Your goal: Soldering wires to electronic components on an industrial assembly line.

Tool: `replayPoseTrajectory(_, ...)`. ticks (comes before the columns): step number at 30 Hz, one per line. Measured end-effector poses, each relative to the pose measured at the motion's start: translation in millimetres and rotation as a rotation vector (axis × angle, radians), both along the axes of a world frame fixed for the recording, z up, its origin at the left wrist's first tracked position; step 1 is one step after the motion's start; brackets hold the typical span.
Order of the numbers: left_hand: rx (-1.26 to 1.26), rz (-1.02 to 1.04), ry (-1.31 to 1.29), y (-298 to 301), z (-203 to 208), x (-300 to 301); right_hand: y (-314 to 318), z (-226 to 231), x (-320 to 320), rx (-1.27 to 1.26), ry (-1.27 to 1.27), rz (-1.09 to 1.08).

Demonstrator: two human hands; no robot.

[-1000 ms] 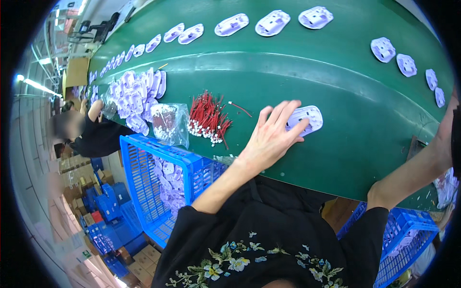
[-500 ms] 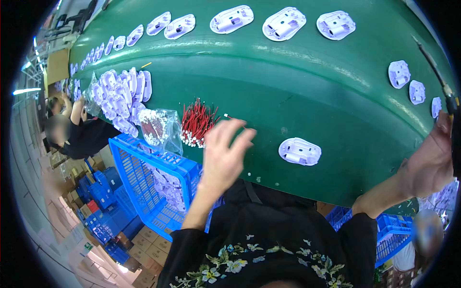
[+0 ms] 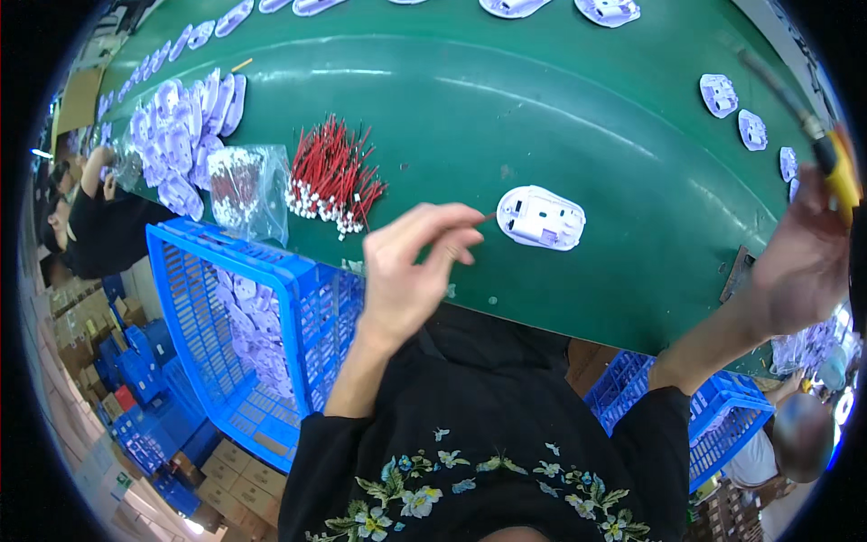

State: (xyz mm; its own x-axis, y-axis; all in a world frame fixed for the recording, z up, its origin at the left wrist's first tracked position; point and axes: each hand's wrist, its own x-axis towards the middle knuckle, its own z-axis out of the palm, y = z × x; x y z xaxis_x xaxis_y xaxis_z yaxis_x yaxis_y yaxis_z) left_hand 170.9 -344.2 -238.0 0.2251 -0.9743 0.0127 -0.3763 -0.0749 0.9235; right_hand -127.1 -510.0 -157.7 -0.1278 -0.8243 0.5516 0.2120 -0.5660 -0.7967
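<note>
My left hand [image 3: 406, 266] is closed in a pinch, and a short bit of red wire [image 3: 490, 217] sticks out from its fingertips. Just right of those fingertips lies a white plastic shell [image 3: 542, 218] with its hollow inner side up. Left of the hand is a pile of red wires [image 3: 332, 172] with small white connectors. At the far right my right hand [image 3: 804, 262] grips a soldering iron [image 3: 840, 172] by its yellow and black handle, its metal shaft slanting up and left. The right fingers are partly blurred.
A heap of white shells [image 3: 185, 135] and a clear bag of wires [image 3: 248, 190] lie at left. A blue crate [image 3: 289, 271] with shells stands against the near table edge. More shells [image 3: 720, 96] line the far and right sides. Other people are at left and lower right.
My left hand has moved from beside the wire pile to the shell's left edge, with a red wire in its fingers. The view has shifted; my right hand still holds the soldering iron.
</note>
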Motion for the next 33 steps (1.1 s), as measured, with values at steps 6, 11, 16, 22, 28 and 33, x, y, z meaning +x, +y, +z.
replayPoseTrajectory(6,0.008,0.099,0.045,30,-45,-25,43,-68,21,0.371,0.063,0.397)
replayPoseTrajectory(11,-0.178,0.131,-0.181,24,-54,-29,50,-96,36,0.466,-0.019,0.464)
replayPoseTrajectory(16,-0.116,0.109,-0.277,21,-53,-23,43,-90,43,0.519,0.134,0.532)
replayPoseTrajectory(22,-0.067,0.097,-0.281,28,-51,-16,9,-66,52,0.444,0.252,0.686)
replayPoseTrajectory(28,-0.075,0.16,-0.21,26,-50,-20,-7,-68,63,0.364,0.265,0.691)
replayPoseTrajectory(33,-0.009,0.191,-0.306,30,-50,-26,-2,-70,66,0.432,0.321,0.694)
